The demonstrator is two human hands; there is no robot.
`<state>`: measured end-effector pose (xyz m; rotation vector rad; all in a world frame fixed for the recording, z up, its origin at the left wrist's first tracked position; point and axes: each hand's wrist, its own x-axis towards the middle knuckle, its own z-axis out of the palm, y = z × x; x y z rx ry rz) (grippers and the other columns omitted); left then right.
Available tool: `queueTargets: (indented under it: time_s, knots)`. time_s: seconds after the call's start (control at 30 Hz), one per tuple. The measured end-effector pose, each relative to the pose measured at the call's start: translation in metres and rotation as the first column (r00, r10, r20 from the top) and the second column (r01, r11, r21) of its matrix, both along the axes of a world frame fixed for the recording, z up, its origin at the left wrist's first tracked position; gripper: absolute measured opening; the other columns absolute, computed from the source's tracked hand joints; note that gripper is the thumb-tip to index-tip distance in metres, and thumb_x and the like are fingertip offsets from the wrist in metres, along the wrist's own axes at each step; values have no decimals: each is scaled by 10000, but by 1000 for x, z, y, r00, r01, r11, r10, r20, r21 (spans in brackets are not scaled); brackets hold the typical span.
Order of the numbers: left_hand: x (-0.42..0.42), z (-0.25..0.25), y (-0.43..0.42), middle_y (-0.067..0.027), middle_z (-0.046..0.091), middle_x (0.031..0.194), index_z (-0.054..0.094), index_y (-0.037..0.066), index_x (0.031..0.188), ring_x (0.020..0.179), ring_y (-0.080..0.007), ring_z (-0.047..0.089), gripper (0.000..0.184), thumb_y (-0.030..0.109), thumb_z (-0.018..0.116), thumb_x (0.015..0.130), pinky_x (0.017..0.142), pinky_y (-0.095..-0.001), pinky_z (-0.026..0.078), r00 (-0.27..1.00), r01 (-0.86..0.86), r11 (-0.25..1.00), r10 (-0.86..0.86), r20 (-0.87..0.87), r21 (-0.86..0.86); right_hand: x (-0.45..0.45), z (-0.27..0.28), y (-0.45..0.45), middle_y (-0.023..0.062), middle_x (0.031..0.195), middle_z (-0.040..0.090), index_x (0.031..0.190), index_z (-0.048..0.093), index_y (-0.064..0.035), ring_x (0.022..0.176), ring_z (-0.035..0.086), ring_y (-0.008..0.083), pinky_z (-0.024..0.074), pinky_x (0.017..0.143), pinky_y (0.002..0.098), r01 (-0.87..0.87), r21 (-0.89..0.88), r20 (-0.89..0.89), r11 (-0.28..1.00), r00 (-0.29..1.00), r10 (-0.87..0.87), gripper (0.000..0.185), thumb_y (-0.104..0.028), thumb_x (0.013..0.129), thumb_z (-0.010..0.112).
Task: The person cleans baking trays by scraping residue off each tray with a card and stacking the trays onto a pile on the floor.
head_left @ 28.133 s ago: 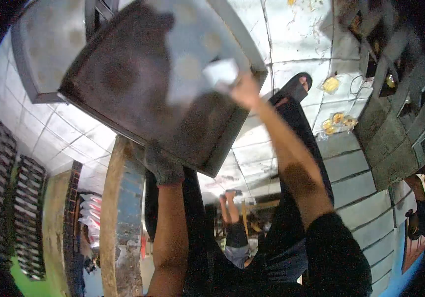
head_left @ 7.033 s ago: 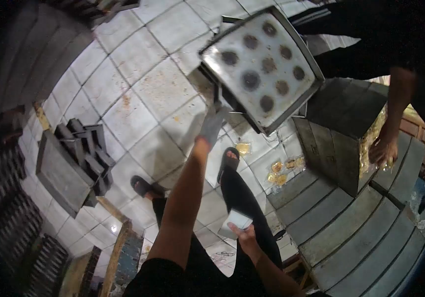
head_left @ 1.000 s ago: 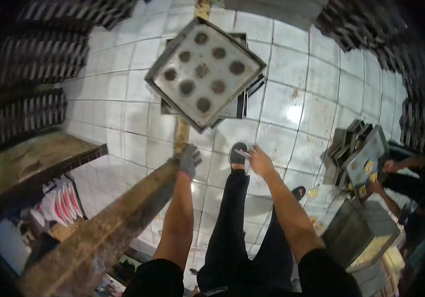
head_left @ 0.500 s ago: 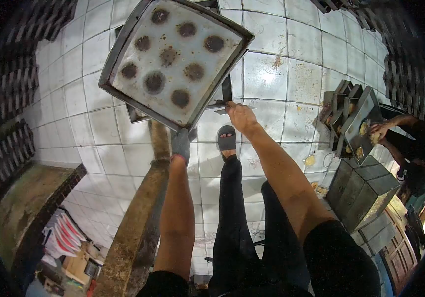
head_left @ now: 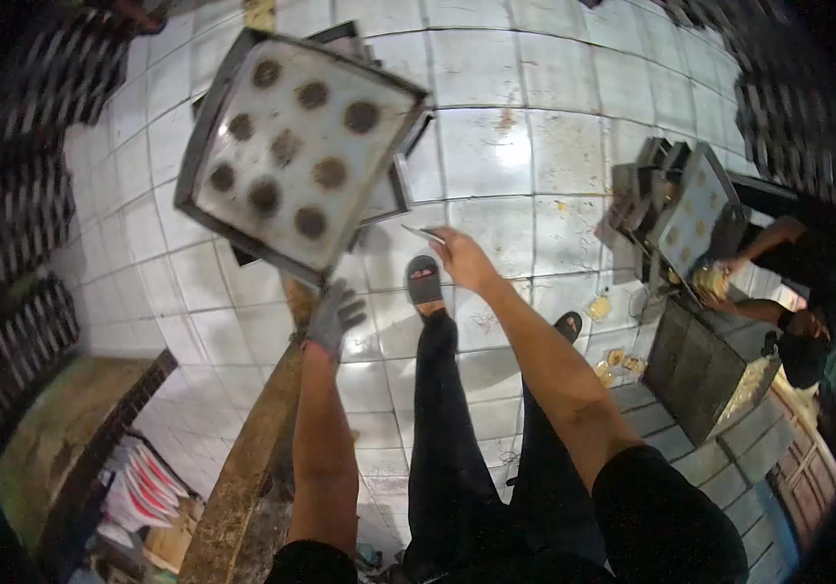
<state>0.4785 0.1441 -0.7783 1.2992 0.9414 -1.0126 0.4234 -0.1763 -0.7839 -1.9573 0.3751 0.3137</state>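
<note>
My right grip (head_left: 465,259) has drawn away from the lower trays (head_left: 386,198); it pinches a thin flat tool (head_left: 422,233). The spotted tray (head_left: 293,167) lies atop them at eleven o'clock. My gloved left grip (head_left: 336,316) is spread by its six-o'clock corner; contact, I cannot tell.
</note>
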Motion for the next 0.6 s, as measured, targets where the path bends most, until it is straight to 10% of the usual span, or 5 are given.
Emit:
queueTargets:
  time_s: [0.13, 0.27, 0.47, 0.6]
  knots:
    - [-74, -13, -52, -120, 656, 1200, 497, 85, 1394, 1049, -301, 679, 535, 387, 661, 984, 883, -463, 570, 974, 179, 966, -200, -102, -184, -113, 27, -61, 281, 968, 716, 1233, 640, 52, 931, 711, 354, 533, 860, 417, 296, 82, -492, 952, 842, -220, 459, -354, 1020, 615]
    - [-154, -5, -208, -110, 677, 1244, 519, 110, 1387, 1091, -273, 691, 477, 319, 677, 988, 876, -433, 574, 876, 451, 875, -471, -101, -175, -295, 20, -102, 183, 987, 735, 1207, 647, 78, 915, 684, 221, 527, 829, 360, 689, 186, -387, 701, 707, -592, 529, -412, 1009, 646]
    - [-345, -33, -522, -81, 625, 1384, 447, 112, 1491, 1261, -203, 610, 559, 276, 655, 998, 1012, -365, 488, 708, 651, 594, -700, 95, -473, -532, 32, -171, 78, 1140, 698, 1265, 619, 49, 1020, 651, 182, 508, 889, 332, 979, 151, -730, -135, 18, -684, 411, -257, 1002, 695]
    - [-487, -66, -742, -56, 550, 1471, 419, 125, 1521, 1288, -223, 561, 608, 352, 643, 1003, 1046, -389, 444, 729, 578, 589, -684, 32, -565, -622, 33, -236, 83, 1247, 672, 1318, 594, -2, 1134, 642, 202, 515, 961, 382, 885, 177, -687, -431, -203, -698, 345, -172, 1025, 657]
